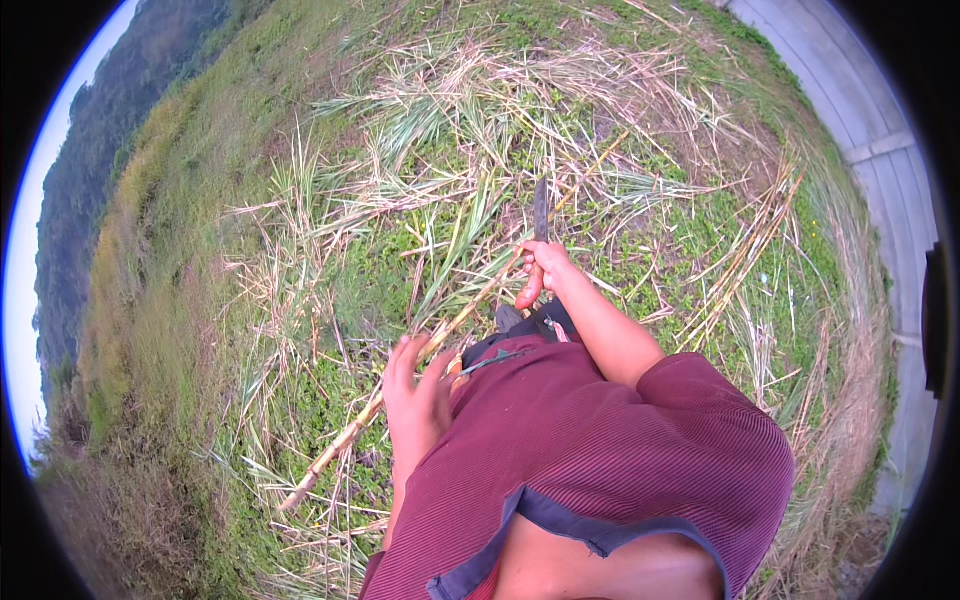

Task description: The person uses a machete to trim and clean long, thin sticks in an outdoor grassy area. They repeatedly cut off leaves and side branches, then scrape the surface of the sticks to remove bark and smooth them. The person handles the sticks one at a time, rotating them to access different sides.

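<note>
Closest in, the person's maroon ribbed shirt fills the lower middle of the view, with both bare forearms coming out of it toward the ground.

The left hand is half open, fingers spread and lightly curled around a long yellowish cane stalk; the palm rests against the stalk near its middle, though whether the fingers close fully under it cannot be told. The stalk's long axis runs on a diagonal, from its lower end near the grass at the person's lower left up and to the right, passing the left hand and continuing toward the right hand, where leaves trail off it.

The right hand is closed in a fist around the reddish-orange handle of a knife. The handle's butt points down toward the person, and the dark, narrow blade points up and away, nearly straight along the vertical of the view, just above the upper part of the stalk.

Beyond the hands, cut stalks and dry pale leaves lie scattered in a loose mat over green ground cover. More yellow cut stalks lie in a bundle to the right. Farther right a pale concrete wall curves along the edge. To the far left, grassy slope gives way to a dark tree line and pale sky.
</note>
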Demonstrator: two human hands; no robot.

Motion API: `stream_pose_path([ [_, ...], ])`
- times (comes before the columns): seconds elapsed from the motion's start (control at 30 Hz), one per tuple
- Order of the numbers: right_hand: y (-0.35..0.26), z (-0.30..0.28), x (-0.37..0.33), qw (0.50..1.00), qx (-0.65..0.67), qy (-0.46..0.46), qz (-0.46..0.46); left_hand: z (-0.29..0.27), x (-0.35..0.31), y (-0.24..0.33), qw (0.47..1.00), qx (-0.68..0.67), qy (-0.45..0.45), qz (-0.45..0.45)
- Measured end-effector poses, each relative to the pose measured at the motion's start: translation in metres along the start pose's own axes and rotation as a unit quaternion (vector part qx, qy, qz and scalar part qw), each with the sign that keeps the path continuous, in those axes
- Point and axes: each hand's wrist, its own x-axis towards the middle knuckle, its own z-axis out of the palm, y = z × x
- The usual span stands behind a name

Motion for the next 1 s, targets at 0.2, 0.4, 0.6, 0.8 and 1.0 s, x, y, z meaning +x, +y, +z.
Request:
stream_pose_path([
  [0.2,0.006,0.009,0.01,0.999,-0.019,0.027,-0.023,-0.039,-0.038,0.001,0.756,-0.61,0.238,-0.016],
  [0.4,0.01,0.056,0.008,0.997,-0.027,0.045,-0.061,-0.009,0.035,0.023,0.964,-0.253,0.023,0.081],
  [0.6,0.009,0.112,-0.06,0.991,-0.044,-0.028,-0.121,0.104,0.106,-0.038,0.927,0.359,0.07,0.087],
  [0.8,0.002,0.083,-0.09,0.976,-0.167,-0.076,-0.121,0.104,0.119,-0.065,0.952,0.275,-0.127,-0.041],
  [1.0,-0.028,0.055,-0.13,0.71,-0.599,-0.074,-0.363,0.085,0.1,-0.084,0.96,0.275,-0.006,0.044],
])
